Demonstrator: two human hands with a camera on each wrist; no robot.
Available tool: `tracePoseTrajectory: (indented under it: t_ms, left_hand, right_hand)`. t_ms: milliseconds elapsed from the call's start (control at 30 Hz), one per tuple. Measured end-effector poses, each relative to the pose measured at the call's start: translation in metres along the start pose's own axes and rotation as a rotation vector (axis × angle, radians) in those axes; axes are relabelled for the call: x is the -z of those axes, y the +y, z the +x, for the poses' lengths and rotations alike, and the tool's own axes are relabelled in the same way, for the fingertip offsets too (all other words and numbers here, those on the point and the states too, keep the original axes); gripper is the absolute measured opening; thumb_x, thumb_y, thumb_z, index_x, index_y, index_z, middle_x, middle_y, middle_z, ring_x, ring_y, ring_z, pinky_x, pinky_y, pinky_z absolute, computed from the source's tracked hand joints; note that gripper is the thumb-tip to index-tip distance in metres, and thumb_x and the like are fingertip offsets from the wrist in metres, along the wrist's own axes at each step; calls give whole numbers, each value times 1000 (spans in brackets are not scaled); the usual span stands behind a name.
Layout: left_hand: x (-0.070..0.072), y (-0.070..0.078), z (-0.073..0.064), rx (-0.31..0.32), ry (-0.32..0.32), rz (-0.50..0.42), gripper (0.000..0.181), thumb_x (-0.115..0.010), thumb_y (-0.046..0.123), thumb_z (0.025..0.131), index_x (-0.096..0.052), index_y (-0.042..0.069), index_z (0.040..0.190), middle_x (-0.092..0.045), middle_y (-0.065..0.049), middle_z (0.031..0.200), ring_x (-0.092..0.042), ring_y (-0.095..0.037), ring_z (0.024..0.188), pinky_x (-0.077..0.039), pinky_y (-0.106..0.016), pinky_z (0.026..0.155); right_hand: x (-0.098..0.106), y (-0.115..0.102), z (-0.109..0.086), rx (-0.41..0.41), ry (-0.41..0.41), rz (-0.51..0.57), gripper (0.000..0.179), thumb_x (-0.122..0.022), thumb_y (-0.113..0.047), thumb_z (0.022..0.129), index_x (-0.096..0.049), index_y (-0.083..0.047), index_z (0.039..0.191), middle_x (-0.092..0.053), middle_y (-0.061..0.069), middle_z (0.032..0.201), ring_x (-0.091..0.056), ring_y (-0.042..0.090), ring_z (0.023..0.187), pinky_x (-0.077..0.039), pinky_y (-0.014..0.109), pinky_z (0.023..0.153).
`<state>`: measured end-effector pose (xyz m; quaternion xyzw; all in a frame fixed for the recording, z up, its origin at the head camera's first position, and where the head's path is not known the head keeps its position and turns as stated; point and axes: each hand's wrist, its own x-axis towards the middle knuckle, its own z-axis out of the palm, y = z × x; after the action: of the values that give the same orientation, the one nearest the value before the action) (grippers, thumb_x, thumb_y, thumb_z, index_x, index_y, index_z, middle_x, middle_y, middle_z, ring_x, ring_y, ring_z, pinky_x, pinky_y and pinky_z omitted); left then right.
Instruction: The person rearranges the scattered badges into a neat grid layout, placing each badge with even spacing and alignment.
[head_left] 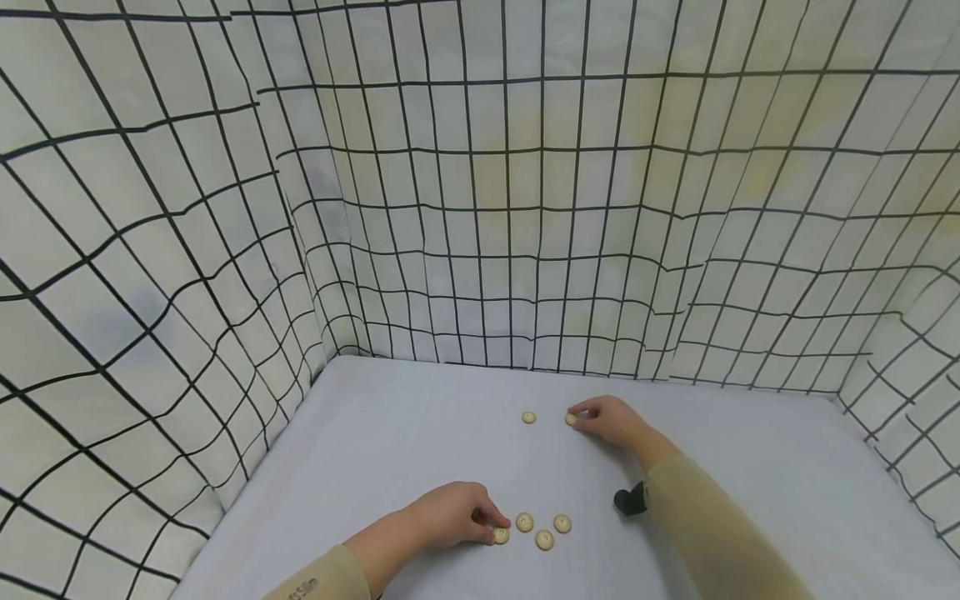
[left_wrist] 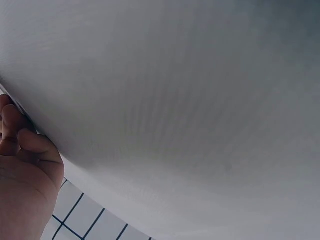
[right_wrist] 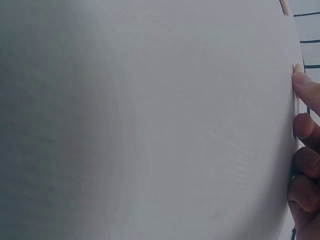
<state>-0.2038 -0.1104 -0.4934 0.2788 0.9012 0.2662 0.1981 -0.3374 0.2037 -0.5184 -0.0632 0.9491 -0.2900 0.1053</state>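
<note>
Beige discs [head_left: 544, 540]: six in sight, round and flat, marked on top (marks too small to make out); all at the white table [head_left: 420, 400], four in the near group, two farther off.

Left hand [head_left: 453, 514]: at the near group; thumb and forefinger pinch the leftmost disc [head_left: 501, 535]; the left wrist view shows bent fingers low by the cloth, but no disc.

Right hand [head_left: 613, 422]: farther off; thumb and forefinger pinch the far right disc [head_left: 571, 419] by its edge, the other fingers bent in the right wrist view.

Far left disc [head_left: 528, 417]: lies untouched, near the right fingertips but apart from them.

Loose near discs [head_left: 562, 523]: three, just right of the left fingertips.

Rim pinch, as I judge it: light hold on opposite edges, face kept level; left fingertips best kept narrow, since a neighbour sits just beside; flat contact before the fingers part, lest a disc skid.

Black wrist device [head_left: 630, 499]: on the right wrist, low; best kept from brushing the cloth.
</note>
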Motion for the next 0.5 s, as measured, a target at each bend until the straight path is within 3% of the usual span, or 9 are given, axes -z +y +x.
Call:
tracePoseTrajectory:
  t_ms: [500]
  left_hand:
    - [-2, -2, 2, -8, -2, 9, 22, -80, 23, 83, -79, 30, 104, -53, 17, 80, -48, 0, 73, -43, -22, 70]
  right_hand:
    - [2, -2, -2, 10, -1, 3, 35, -74, -37, 88, -72, -26, 121, -60, 0, 96, -51, 18, 87, -43, 38, 76]
